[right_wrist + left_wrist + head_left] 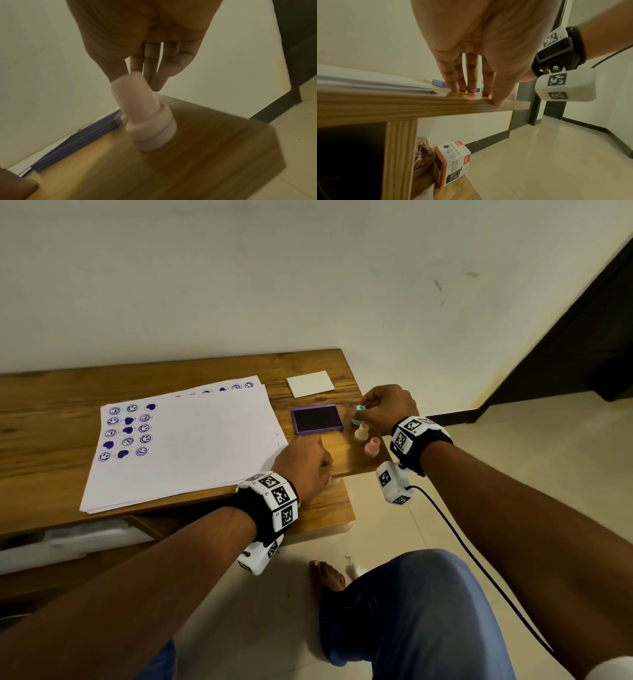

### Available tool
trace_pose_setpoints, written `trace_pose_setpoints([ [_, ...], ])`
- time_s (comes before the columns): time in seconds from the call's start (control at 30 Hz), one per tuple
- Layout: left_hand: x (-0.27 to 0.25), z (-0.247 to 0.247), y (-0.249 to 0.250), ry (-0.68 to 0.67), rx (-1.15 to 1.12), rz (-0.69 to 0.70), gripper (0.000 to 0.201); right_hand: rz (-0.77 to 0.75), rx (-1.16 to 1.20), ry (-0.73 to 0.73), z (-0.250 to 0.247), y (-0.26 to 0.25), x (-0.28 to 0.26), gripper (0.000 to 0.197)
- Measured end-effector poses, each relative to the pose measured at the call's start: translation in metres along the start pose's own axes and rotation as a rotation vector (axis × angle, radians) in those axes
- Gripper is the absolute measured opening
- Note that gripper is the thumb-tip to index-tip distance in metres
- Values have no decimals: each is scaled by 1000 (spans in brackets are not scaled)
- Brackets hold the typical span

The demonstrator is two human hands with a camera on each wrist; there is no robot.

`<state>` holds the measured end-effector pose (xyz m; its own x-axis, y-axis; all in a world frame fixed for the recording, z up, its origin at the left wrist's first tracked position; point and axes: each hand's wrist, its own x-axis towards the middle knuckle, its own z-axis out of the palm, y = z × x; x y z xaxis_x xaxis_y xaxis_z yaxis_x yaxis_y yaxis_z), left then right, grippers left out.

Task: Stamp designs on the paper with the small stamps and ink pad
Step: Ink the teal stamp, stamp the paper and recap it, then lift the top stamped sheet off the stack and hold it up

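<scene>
A stack of white paper (198, 440) lies on the wooden table (51, 412), with blue smiley and heart prints down its left side. The open purple ink pad (317, 419) sits right of it. My right hand (368, 405) pinches the top of a teal stamp (359, 408) beside the pad. A beige stamp (361, 433) and a pink stamp (372, 446) stand nearer the table edge; the pink stamp (149, 119) fills the blurred right wrist view and hides the teal one. My left hand (305, 462) rests flat on the table, fingertips (471, 90) down, holding nothing.
A white rectangular lid or card (310, 384) lies behind the ink pad. The table's right edge (352, 501) is close to the stamps. Below the table, a boxed product (452, 163) and checked cloth (423, 152) sit on a lower shelf. My knee (421, 604) is below.
</scene>
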<state>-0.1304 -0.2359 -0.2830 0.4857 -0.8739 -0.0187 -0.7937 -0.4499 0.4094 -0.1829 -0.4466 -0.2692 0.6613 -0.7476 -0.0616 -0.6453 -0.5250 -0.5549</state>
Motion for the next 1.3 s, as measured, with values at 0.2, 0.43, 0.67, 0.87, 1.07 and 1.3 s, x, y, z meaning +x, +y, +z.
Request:
trace_pose_setpoints([
  [0.2,-26,-10,-11,37,-80,36,39,-6,33,38,-15,-10,-6,30],
  [0.43,-80,-62,-82,171,-94,-183,27,-113,49,110,-18,-73,-32,12],
  [0.67,-138,-124,-184,246,-118,-541,30,-194,-227,-210,42,-142,-57,18],
  [0.87,-161,-125,-241,131,-228,-783,55,-129,-353,-195,82,-147,-64,33],
  [1.07,-162,-109,-253,81,-222,-745,53,-30,-380,-156,99,-145,-70,50],
  [1.3,-158,-107,-252,67,-163,-741,43,9,-366,-129,106,-149,-83,69],
])
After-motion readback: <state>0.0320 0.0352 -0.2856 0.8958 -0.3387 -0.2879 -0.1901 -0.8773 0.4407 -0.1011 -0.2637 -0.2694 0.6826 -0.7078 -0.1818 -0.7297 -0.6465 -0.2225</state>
